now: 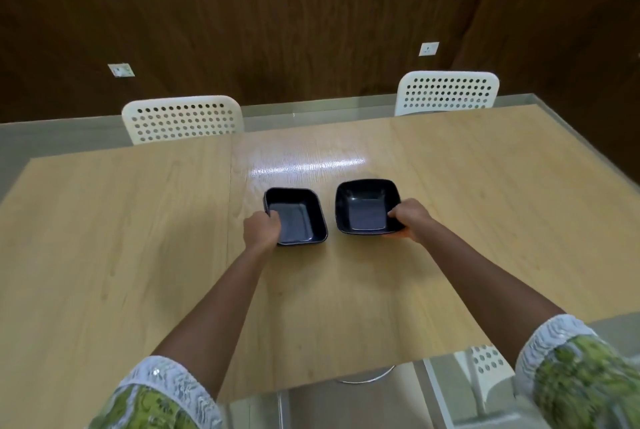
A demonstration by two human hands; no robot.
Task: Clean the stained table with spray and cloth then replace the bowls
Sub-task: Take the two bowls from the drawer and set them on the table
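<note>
- both arms reach forward from the bottom edge, bare from sleeve cuff to wrist, converging toward 12 o'clock.
- left hand (262, 228) has its back up, fingers curled over the near-left rim of the left bowl (298, 217), gripping it at about 8 o'clock of the bowl.
- right hand (408, 219) grips the near-right corner of the right bowl (367, 205), at about 4 o'clock, fingers on top of the rim, the thumb below.
- both wrists are nearly straight.
</note>
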